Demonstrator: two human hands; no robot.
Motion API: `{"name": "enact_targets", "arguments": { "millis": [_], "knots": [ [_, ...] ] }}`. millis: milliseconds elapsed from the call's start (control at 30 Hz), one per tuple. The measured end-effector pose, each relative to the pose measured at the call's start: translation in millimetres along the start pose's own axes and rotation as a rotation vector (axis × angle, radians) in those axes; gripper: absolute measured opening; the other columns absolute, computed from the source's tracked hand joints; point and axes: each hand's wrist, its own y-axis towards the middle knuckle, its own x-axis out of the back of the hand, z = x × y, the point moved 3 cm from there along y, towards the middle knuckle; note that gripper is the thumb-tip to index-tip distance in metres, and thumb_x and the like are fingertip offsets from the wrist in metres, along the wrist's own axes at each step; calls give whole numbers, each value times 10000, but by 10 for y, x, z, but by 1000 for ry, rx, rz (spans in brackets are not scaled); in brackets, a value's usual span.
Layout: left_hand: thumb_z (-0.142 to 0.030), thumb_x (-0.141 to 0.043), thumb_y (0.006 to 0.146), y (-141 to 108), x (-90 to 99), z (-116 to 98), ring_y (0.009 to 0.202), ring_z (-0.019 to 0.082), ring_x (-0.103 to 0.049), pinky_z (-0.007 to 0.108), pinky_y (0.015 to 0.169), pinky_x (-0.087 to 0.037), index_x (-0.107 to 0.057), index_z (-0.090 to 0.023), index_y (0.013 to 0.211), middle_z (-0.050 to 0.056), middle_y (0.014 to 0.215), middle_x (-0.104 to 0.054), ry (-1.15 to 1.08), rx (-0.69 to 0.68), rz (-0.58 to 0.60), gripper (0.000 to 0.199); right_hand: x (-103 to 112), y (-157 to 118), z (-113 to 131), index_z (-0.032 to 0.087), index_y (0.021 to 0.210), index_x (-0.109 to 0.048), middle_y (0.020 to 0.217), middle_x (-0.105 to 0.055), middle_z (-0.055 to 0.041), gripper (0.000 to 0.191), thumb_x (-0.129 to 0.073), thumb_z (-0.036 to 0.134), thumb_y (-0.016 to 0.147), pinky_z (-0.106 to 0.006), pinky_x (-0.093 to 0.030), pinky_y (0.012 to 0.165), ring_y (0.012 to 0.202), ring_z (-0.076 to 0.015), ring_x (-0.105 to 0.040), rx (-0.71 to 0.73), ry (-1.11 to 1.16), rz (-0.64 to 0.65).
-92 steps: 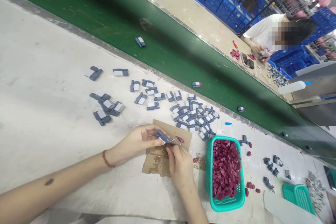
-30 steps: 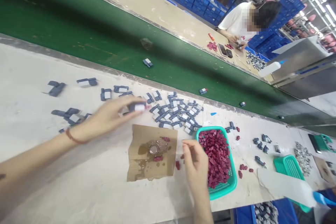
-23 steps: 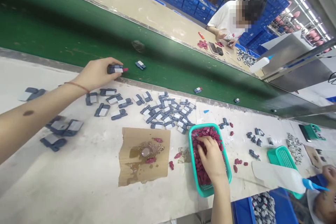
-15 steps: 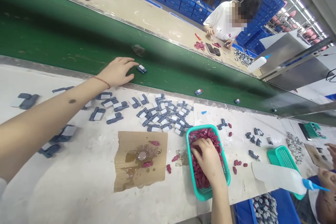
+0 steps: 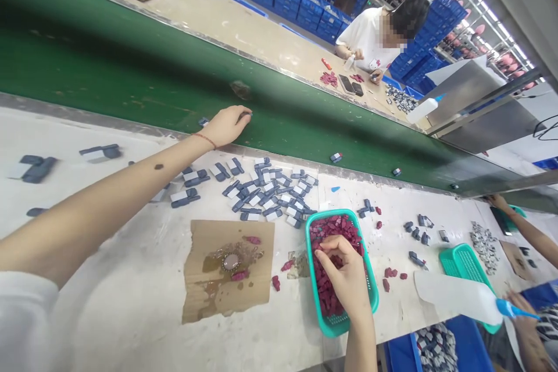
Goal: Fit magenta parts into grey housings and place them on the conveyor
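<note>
My left hand (image 5: 229,126) reaches over the green belt (image 5: 143,84) with its fingers pinched together. A sliver of a small blue-grey piece shows at the fingertips, the rest hidden by them. Another blue-grey piece with a white face (image 5: 203,122) lies on the belt behind my left wrist. Over the turquoise basket (image 5: 374,296) my right hand (image 5: 346,276) holds thumb and fingers in a pinch; what is between them is too small to make out. Dark red small parts (image 5: 333,226) fill the basket below it.
Many blue-grey pieces (image 5: 270,189) lie left of the basket. Wet cardboard (image 5: 257,296) bears two red parts. A white squeeze bottle (image 5: 457,296) and another green basket (image 5: 453,256) are at right. Co-workers sit across the belt (image 5: 366,35) and at right (image 5: 532,232).
My left hand has moved right along the belt and its fingers have closed over a piece there. My right hand has lifted from among the red parts into a pinch. Belt pieces have shifted right.
</note>
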Motion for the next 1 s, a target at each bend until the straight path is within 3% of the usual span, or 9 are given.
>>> {"name": "enact_targets", "arguments": {
  "millis": [100,200,300,500,600,700,833,1000],
  "knots": [
    [-259,-274,934,-347,39,-116,760,210,-634,337,722,-510,-585,-86,1134,158,1054,-663,-438,211,37,409,-15,-4,17,190,762,-598,890,-678,-73,135,-656,299,817,-279,-550,656,784,-189,-658,7,64,-31],
    [-323,-398,900,-843,68,-229,661,172,-611,304,630,-500,-633,-127,950,129,989,-691,-784,337,198,310,-86,-31,68,195,823,-621,877,-703,-69,91,-672,268,804,-289,-573,692,801,-192,-685,19,172,-95],
    [-380,-617,780,-1359,120,-277,701,186,-628,316,668,-512,-640,-159,896,105,957,-717,-884,372,298,251,-313,-82,189,202,908,-672,867,-717,-68,100,-663,215,809,-284,-580,665,772,-188,-696,63,178,-39],
    [-485,-763,657,-2091,146,-179,900,256,-661,335,742,-527,-593,-196,856,81,968,-719,-1012,476,255,390,-1024,-163,429,214,882,-690,902,-702,-68,131,-583,141,865,-308,-562,750,850,-191,-673,322,7,259],
    [-484,-782,636,-2280,149,-130,936,265,-641,357,820,-508,-610,-191,816,61,906,-709,-999,516,218,385,-1254,-156,425,209,916,-672,892,-698,-73,156,-537,134,898,-327,-556,774,861,-195,-661,462,-78,315],
    [-459,-796,630,-2386,135,-116,945,254,-627,352,838,-490,-636,-194,907,59,930,-713,-1054,572,229,416,-1336,-140,385,215,947,-661,897,-692,-80,188,-492,139,920,-354,-558,775,865,-209,-654,538,-195,318],
    [-425,-806,635,-2464,44,-106,933,248,-622,330,751,-497,-645,-196,1056,85,1044,-697,-1196,629,270,505,-1334,-142,383,218,958,-652,893,-691,-80,209,-471,122,918,-352,-563,753,863,-214,-653,567,-273,343],
    [-309,-845,613,-2548,-107,-54,881,205,-631,307,763,-509,-678,-181,903,66,1005,-681,-1420,680,310,359,-1336,-141,417,224,953,-649,895,-691,-74,206,-468,131,924,-344,-560,755,860,-209,-658,528,-277,329]
  ]
}}
